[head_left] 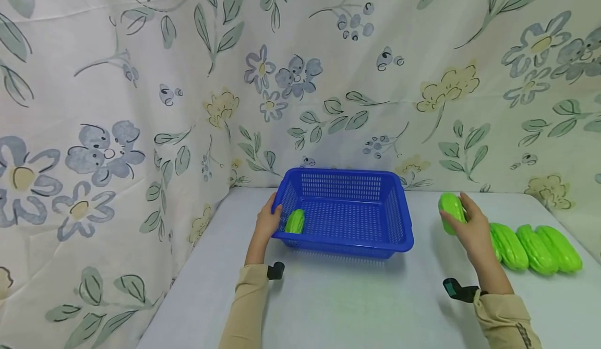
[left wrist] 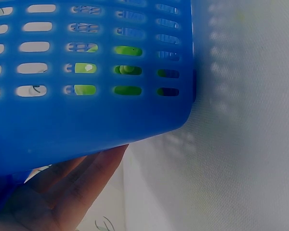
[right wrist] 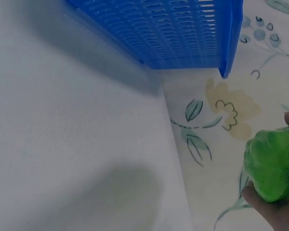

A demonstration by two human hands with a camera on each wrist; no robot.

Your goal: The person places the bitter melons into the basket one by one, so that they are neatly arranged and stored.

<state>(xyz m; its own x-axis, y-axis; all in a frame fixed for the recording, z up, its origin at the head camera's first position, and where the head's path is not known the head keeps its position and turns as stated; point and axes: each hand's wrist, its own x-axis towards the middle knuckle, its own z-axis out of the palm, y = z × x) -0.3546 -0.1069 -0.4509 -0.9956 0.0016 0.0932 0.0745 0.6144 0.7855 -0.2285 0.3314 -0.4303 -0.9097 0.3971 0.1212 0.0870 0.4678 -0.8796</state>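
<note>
A blue plastic basket (head_left: 345, 248) with slotted walls stands on the table. My left hand (head_left: 267, 221) grips its left rim, and the left wrist view shows the fingers (left wrist: 94, 180) against the outside of the wall. Inside the basket, at its left end, lies one bright green ridged gourd (head_left: 295, 221). To the right of the basket, my right hand (head_left: 473, 229) holds another green gourd (head_left: 452, 208) above the table, between thumb and fingers. In the right wrist view the held gourd (right wrist: 274, 163) shows its lumpy end, cut off by the frame edge.
Several more green gourds (head_left: 535, 250) lie side by side on the white table (head_left: 357, 307), right of my right hand. A floral cloth (head_left: 328, 77) hangs behind the table and along its left side. Black mounts (head_left: 462, 290) sit at both wrists.
</note>
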